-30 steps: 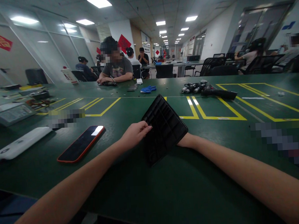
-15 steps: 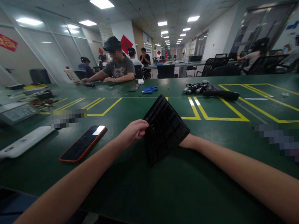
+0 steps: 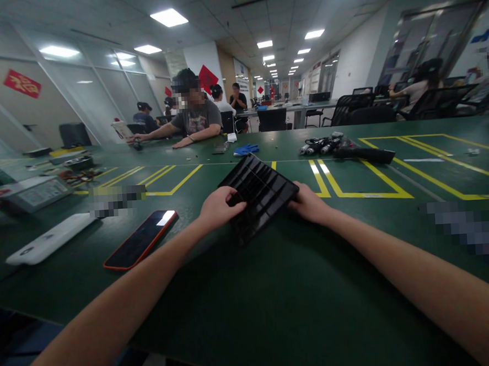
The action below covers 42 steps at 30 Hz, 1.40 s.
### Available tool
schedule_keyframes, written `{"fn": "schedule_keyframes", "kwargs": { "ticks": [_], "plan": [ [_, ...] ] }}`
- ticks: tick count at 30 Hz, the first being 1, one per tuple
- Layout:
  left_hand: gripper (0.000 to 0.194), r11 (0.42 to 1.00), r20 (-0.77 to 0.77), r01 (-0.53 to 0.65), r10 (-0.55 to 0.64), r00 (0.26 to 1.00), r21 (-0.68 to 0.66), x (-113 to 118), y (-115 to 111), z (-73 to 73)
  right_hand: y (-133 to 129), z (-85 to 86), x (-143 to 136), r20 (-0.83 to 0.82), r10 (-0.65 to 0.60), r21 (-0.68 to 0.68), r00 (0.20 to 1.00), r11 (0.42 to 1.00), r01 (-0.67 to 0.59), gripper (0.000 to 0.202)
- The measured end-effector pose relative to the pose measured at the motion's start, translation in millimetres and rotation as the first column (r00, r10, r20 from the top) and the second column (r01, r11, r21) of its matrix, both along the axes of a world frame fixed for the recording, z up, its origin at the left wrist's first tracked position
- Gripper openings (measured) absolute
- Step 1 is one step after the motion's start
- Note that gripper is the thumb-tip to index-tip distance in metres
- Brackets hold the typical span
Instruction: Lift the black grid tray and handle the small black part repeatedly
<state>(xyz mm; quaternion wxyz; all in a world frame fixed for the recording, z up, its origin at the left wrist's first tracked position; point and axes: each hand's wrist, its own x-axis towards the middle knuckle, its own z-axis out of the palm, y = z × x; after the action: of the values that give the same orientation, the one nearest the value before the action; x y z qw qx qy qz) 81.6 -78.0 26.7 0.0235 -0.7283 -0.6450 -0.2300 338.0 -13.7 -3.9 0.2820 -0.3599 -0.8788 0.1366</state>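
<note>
A black tray-like panel (image 3: 262, 196) with ribs and square compartments is held tilted above the green table (image 3: 252, 315). My left hand (image 3: 221, 207) grips its left edge, the thumb lying over the ribbed face. My right hand (image 3: 307, 202) holds the right corner, with some fingers hidden behind the panel. On the table left of my left hand lies a phone (image 3: 138, 242) in an orange case, its screen up. A white elongated device (image 3: 53, 238) rests farther left.
Beyond the panel are a blue glove (image 3: 246, 149) and a bundle of black cables with metal connectors (image 3: 323, 145). A grey box (image 3: 38, 193) stands at the left, a hand beside it. Across the table a person (image 3: 194, 117) sits. Yellow tape marks the tabletop.
The panel has tipped flatter and shifted slightly left. My left thumb has come over its face, and my right hand has moved up to its right corner. The person opposite has stretched out an arm.
</note>
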Motion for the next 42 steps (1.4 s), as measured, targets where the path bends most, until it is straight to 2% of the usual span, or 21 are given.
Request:
{"fn": "schedule_keyframes", "kwargs": {
  "ticks": [1,3,5,7,10,14,17,20,22,23,24,25,27,30,32,34,36,37,39,40,42],
  "plan": [
    [0.041,0.997,-0.034,-0.072,0.072,0.997,-0.005,-9,11,4.7,10,1.8,10,0.03,-0.155,0.002,0.987,0.988,0.155,0.035],
    [0.043,0.972,-0.128,-0.229,0.222,0.967,-0.049,-29,35,14.9,26,5.0,34,0.138,-0.4,0.025,0.906,0.916,0.4,0.04],
    [0.046,0.917,-0.221,-0.389,0.363,0.905,-0.087,-49,58,23.2,38,5.5,58,0.227,-0.536,0.056,0.813,0.841,0.538,0.046],
    [0.051,0.856,-0.282,-0.502,0.455,0.845,-0.124,-65,76,27.2,47,2.0,76,0.275,-0.583,0.062,0.765,0.804,0.591,0.047],
    [0.06,0.798,-0.306,-0.573,0.507,0.806,-0.186,-79,92,25.2,58,-8.2,89,0.32,-0.598,0.058,0.735,0.787,0.615,0.047],
    [0.058,0.789,-0.285,-0.571,0.506,0.814,-0.229,-86,98,20.6,62,-15.8,89,0.336,-0.611,0.074,0.716,0.775,0.627,0.047],
    [0.051,0.81,-0.26,-0.547,0.493,0.831,-0.212,-81,93,23.2,55,-10.0,86,0.293,-0.636,0.144,0.714,0.767,0.625,0.051],
    [0.042,0.869,-0.238,-0.474,0.434,0.869,-0.143,-62,76,22.8,42,0.0,75,0.22,-0.639,0.239,0.737,0.768,0.594,0.052],
    [0.044,0.926,-0.216,-0.364,0.337,0.916,-0.1,-42,56,14.8,30,4.1,60,0.136,-0.579,0.305,0.804,0.796,0.522,0.047],
    [0.045,0.953,-0.203,-0.291,0.269,0.942,-0.089,-31,44,8.0,23,4.6,49,0.092,-0.523,0.333,0.847,0.818,0.469,0.045],
    [0.046,0.988,-0.16,-0.136,0.122,0.98,-0.079,-21,33,0.1,15,4.2,37,0.063,-0.443,0.341,0.894,0.852,0.398,0.044],
    [0.047,0.997,-0.128,-0.01,0.0,0.992,-0.074,-12,23,-8.4,6,2.8,24,0.056,-0.368,0.333,0.928,0.883,0.33,0.044],
    [0.048,0.982,-0.105,0.161,-0.171,0.98,-0.095,0,9,-24.0,-12,-1.3,0,0.127,-0.207,0.279,0.97,0.946,0.165,0.047],
    [0.042,0.964,-0.087,0.236,-0.247,0.965,-0.119,7,3,-36.0,-32,-5.7,-23,0.278,0.016,0.193,0.96,0.979,-0.072,0.044],
    [0.036,0.968,-0.1,0.23,-0.24,0.966,-0.103,8,1,-35.3,-33,-3.8,-23,0.31,0.05,0.191,0.95,0.975,-0.113,0.043],
    [0.034,0.968,-0.129,0.244,-0.25,0.96,-0.062,12,-6,-30.5,-22,1.8,-11,0.296,-0.026,0.244,0.955,0.969,-0.049,0.042],
    [0.033,0.946,-0.159,0.318,-0.323,0.933,-0.056,20,-21,-24.9,-5,7.3,11,0.268,-0.2,0.334,0.942,0.937,0.104,0.04],
    [0.033,0.923,-0.169,0.376,-0.385,0.907,-0.079,26,-30,-22.5,5,8.5,24,0.245,-0.318,0.378,0.916,0.901,0.211,0.039],
    [0.032,0.86,-0.183,0.489,-0.51,0.841,-0.149,39,-47,-18.9,22,6.7,52,0.217,-0.539,0.431,0.814,0.801,0.416,0.04],
    [0.031,0.831,-0.188,0.528,-0.555,0.81,-0.175,45,-54,-17.6,30,3.7,65,0.241,-0.598,0.427,0.765,0.773,0.47,0.04],
    [0.03,0.806,-0.193,0.563,-0.591,0.783,-0.183,53,-61,-15.7,41,-3.9,86,0.34,-0.616,0.301,0.711,0.787,0.538,0.044]
  ]
}}
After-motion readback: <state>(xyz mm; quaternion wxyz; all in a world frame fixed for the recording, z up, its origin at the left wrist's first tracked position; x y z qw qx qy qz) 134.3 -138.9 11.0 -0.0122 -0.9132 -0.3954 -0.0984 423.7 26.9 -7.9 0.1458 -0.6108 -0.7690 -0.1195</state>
